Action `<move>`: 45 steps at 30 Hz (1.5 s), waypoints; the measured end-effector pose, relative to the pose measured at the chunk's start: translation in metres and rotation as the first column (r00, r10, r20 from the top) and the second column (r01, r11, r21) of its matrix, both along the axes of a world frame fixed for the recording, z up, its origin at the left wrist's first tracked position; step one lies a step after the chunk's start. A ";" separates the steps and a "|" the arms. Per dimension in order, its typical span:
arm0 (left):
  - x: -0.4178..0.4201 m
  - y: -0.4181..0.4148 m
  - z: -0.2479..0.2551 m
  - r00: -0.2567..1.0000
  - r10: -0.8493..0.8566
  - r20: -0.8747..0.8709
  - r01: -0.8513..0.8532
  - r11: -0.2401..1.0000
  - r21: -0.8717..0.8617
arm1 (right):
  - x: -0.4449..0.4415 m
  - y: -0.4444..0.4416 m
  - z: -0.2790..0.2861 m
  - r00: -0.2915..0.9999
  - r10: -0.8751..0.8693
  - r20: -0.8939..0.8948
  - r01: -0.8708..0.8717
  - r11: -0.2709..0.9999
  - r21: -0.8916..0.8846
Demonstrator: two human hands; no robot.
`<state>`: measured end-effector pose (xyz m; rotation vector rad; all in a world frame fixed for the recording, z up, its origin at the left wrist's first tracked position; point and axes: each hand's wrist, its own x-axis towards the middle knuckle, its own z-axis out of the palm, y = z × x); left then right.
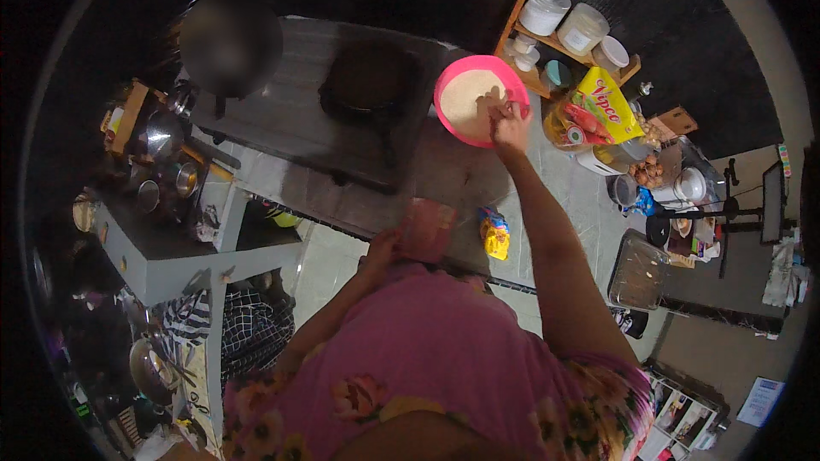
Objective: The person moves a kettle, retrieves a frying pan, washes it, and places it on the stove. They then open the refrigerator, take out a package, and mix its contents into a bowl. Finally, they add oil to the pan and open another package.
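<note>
A round pink container (482,59) of pale, grainy contents stands at the back of the counter, right of the stove. My right hand (510,128) is at its right rim, the fingers bent over the edge; whether they grip it is unclear. My left hand (383,248) rests at the counter's front edge, beside a reddish flat pack or box (428,229) that it seems to touch; its fingers are too dark to make out. A small yellow and blue packet (495,234) lies on the counter between my arms. A dark pan (368,86) sits on the stove (288,134).
Lidded jars (544,9) stand on a wooden rack behind the container. To the right are a yellow bag (605,105), a bin of brown onions or similar (647,171) and a glass tray (639,272). A grey table frame (186,272) stands at the left.
</note>
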<state>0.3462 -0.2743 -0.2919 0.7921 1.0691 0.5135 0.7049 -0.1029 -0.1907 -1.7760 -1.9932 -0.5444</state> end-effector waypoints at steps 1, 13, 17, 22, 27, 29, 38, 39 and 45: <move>-0.001 0.000 -0.001 0.999 -0.033 -0.009 0.034 0.999 0.035 | -0.007 0.006 -0.012 0.996 -0.040 -0.084 0.047 0.995 0.085; 0.018 0.008 0.032 0.966 0.189 0.177 -0.126 0.940 -0.319 | -0.013 -0.059 0.009 0.964 0.124 -0.233 -0.129 0.992 -0.004; 0.028 0.017 0.040 0.979 0.159 0.131 -0.121 0.958 -0.259 | -0.006 -0.061 0.011 0.959 0.101 -0.266 -0.104 0.995 0.002; 0.019 0.016 0.044 0.969 0.165 0.184 -0.127 0.971 -0.200 | -0.032 -0.039 -0.015 0.949 0.080 -0.305 -0.073 0.997 0.034; 0.005 0.013 0.050 0.975 0.180 0.132 -0.153 0.968 -0.197 | -0.053 -0.008 -0.015 0.980 0.020 -0.196 0.003 0.993 0.117; 0.001 0.009 0.048 0.966 0.220 0.136 -0.191 0.961 -0.200 | -0.048 0.005 -0.008 0.999 -0.039 0.005 0.039 0.993 0.110; -0.004 0.005 0.059 0.980 0.190 0.066 -0.169 0.955 -0.245 | -0.004 0.005 0.026 0.981 0.042 0.191 -0.012 0.988 -0.157; -0.003 0.005 0.060 0.978 0.197 0.066 -0.174 0.950 -0.257 | -0.007 -0.001 0.026 0.983 0.008 0.185 0.024 0.985 -0.169; 0.000 0.007 0.052 0.980 0.176 0.093 -0.147 0.955 -0.258 | -0.019 -0.040 0.007 0.990 -0.084 -0.115 0.077 0.995 -0.062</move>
